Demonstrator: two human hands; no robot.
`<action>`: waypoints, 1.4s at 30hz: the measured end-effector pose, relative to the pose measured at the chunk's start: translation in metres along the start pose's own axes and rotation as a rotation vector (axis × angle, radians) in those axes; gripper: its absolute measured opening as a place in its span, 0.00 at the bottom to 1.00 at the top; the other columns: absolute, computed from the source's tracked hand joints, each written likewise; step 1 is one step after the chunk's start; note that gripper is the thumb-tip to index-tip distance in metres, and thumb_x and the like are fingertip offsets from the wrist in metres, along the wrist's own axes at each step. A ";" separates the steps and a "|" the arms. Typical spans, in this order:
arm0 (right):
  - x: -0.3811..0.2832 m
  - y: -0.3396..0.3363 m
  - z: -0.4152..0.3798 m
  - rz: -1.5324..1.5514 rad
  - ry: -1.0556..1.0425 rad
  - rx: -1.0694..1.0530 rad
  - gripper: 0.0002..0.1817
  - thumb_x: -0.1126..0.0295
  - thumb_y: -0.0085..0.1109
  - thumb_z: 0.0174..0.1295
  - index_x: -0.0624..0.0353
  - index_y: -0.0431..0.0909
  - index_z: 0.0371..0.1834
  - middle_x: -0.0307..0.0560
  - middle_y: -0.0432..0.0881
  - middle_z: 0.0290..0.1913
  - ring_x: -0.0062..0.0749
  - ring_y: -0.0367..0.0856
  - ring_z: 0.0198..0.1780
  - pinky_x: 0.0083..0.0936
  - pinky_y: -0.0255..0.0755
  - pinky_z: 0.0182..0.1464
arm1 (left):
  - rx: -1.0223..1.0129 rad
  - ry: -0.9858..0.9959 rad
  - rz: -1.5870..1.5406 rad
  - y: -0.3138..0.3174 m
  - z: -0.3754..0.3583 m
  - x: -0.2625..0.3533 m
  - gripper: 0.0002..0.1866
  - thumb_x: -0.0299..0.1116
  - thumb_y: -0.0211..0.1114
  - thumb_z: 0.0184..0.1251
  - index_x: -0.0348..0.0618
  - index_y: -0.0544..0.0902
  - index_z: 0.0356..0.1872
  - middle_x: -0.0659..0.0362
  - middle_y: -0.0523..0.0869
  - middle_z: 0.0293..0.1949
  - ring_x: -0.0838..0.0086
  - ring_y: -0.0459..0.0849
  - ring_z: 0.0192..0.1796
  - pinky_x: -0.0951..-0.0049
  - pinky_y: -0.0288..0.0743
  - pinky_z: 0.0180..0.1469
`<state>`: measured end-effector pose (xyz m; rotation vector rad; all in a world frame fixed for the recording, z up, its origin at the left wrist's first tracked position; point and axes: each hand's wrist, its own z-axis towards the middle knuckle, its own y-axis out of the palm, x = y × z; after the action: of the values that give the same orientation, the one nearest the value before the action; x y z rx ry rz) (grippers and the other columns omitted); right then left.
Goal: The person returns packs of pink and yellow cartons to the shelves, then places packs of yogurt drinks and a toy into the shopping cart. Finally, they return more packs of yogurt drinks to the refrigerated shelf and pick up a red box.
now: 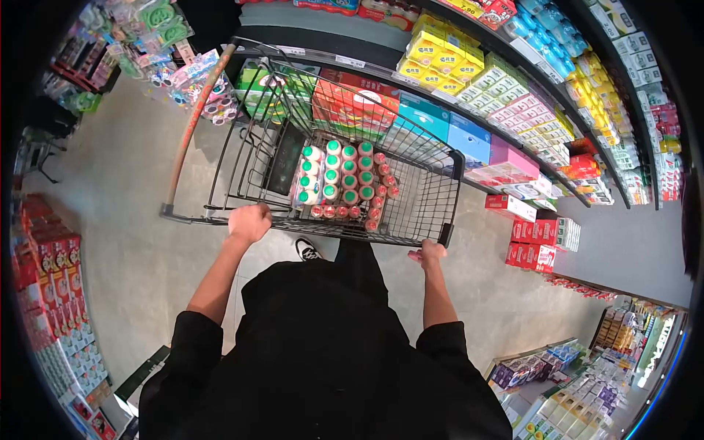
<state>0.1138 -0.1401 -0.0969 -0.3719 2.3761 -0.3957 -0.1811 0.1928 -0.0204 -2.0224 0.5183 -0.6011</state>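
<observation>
A black wire shopping cart (242, 170) stands sideways in front of me, its worn orange handle at the left. My left hand (250, 223) is closed round the cart's near rim, towards the handle end. At the near right corner my right hand (429, 251) grips the rim, with its fingers curled under. Inside the basket lie several white bottles with green caps (332, 176), standing in rows. Small bottles with red tops (379, 191) are packed along their right and near sides.
Shelves with yellow packs (440, 55) and drink cartons run along the far side and right. Red boxes (532, 242) are stacked on the right. More stacked goods (55, 264) line the left, and toys (158, 29) hang at the upper left.
</observation>
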 end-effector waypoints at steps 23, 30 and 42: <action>0.018 0.015 0.000 -0.039 -0.072 -0.087 0.12 0.76 0.49 0.56 0.78 0.64 0.37 0.61 0.75 0.26 0.50 0.80 0.23 0.46 0.83 0.24 | 0.223 -0.150 -0.192 0.034 -0.074 -0.021 0.10 0.36 0.58 0.52 0.51 0.84 0.34 0.56 0.86 0.30 0.59 0.84 0.35 0.61 0.77 0.38; 0.010 0.026 -0.002 -0.067 -0.021 -0.240 0.16 0.76 0.47 0.56 0.76 0.54 0.41 0.60 0.74 0.25 0.46 0.77 0.18 0.48 0.82 0.22 | 0.292 -0.158 -0.213 0.030 -0.075 -0.032 0.10 0.35 0.59 0.52 0.52 0.84 0.34 0.56 0.86 0.30 0.60 0.84 0.35 0.61 0.77 0.39; -0.007 0.031 -0.001 -0.330 0.074 -0.320 0.26 0.68 0.51 0.61 0.74 0.56 0.57 0.69 0.75 0.37 0.59 0.81 0.27 0.47 0.83 0.26 | 0.294 -0.168 -0.216 0.023 -0.063 -0.045 0.09 0.35 0.59 0.51 0.49 0.84 0.31 0.54 0.85 0.28 0.58 0.84 0.34 0.60 0.76 0.38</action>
<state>0.1136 -0.1093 -0.1040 -0.9180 2.4553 -0.1766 -0.2572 0.1657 -0.0217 -1.8374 0.1027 -0.5917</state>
